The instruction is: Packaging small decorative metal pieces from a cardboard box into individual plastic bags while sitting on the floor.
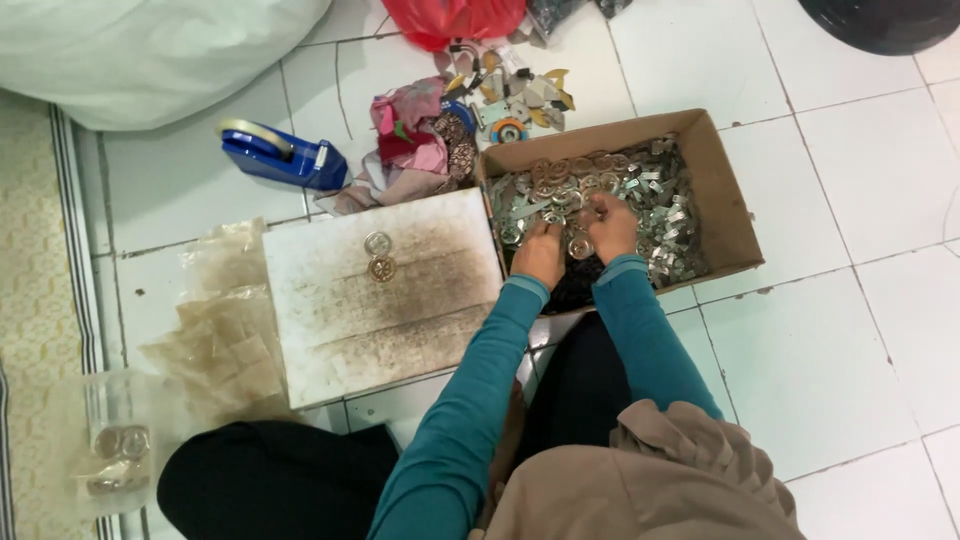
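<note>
In one box (735, 215), two hands (575, 240)

One head-worn camera, looking steeply down over the seated person's teal sleeves onto the white tiled floor (850, 330), near enough that the open brown cardboard box of small metal parts (725, 215) sits just past centre toward one o'clock and the stained white board (400, 320) toward nine o'clock.

light: bright and even, soft, coming from above | shadows: small, faint ones under the cardboard box (735, 225) and the blue tape holder (285, 158) | glare: little shiny spots on the metal pieces (655, 205) | sharpness: a bit soft all over, tiny parts smear together | edges: tile lines bend slightly
</note>
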